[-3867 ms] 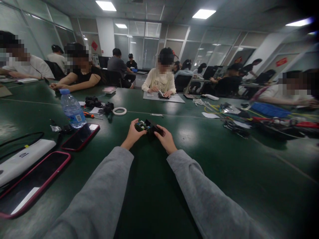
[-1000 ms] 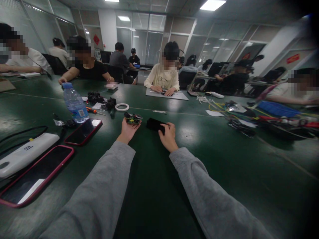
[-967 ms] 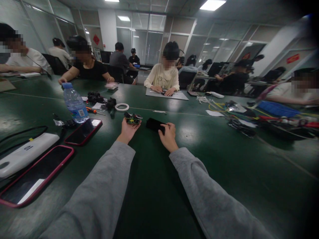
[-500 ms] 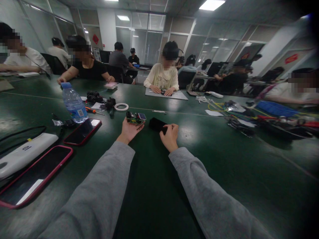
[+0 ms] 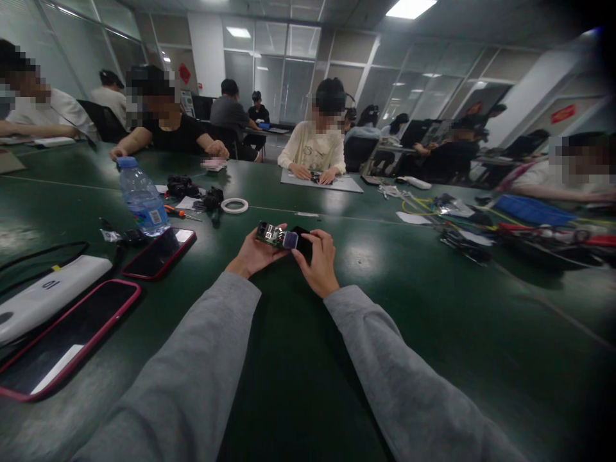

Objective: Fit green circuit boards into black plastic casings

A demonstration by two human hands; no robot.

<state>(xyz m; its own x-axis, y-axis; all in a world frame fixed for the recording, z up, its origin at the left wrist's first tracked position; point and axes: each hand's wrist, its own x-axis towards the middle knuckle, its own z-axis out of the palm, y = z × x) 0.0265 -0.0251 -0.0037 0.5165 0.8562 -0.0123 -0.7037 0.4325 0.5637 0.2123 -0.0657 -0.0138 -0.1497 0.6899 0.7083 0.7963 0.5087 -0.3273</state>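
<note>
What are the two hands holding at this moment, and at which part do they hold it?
The left hand holds a small circuit board by its left end. The right hand grips a black casing at the board's right end.

Dim room lit by ceiling panels (image 5: 410,8). Glare spots sheen the green table (image 5: 481,333). Edges bend and darken; far figures blur.

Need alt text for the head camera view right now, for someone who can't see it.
Two grey-sleeved arms reach over a dark green table; the left hand holds a small circuit board against a black casing gripped by the right hand. A water bottle and two phones lie left; other people sit around.
</note>
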